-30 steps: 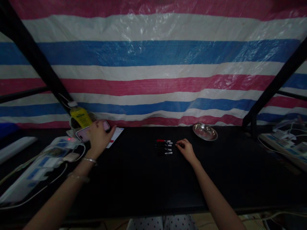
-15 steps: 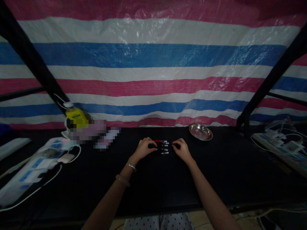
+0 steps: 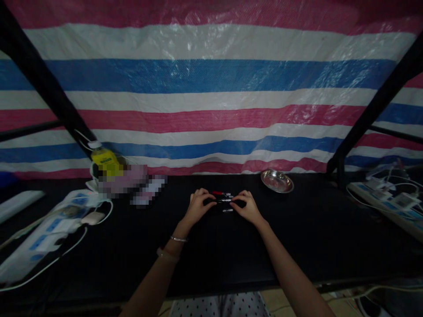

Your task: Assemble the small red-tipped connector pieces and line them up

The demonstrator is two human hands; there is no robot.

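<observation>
Several slim dark pens with silvery parts lie side by side on the black tabletop (image 3: 218,251), straight in front of me. The farthest is a red pen (image 3: 218,193); nearest me is a dark pen whose silvery part (image 3: 228,210) shows best. Between them, a black pen (image 3: 224,200) is pinched at both ends. My left hand (image 3: 197,207) has thumb and fingers closed on its left end. On its right end are the thumb and fingertips of my right hand (image 3: 247,207). My fingers partly hide the pens, and their dark bodies blend into the tabletop.
A shiny metal dish (image 3: 276,181) stands at the back right. Behind the table hangs a striped plastic sheet (image 3: 211,101). On the left are a yellow bottle (image 3: 106,162), blurred-out items and a power strip (image 3: 49,233) with cables; another power strip (image 3: 386,204) lies far right.
My right hand has moved left, so its fingertips now meet the pen's right end. My left hand has shifted slightly, and the middle pens sit closer together in view.
</observation>
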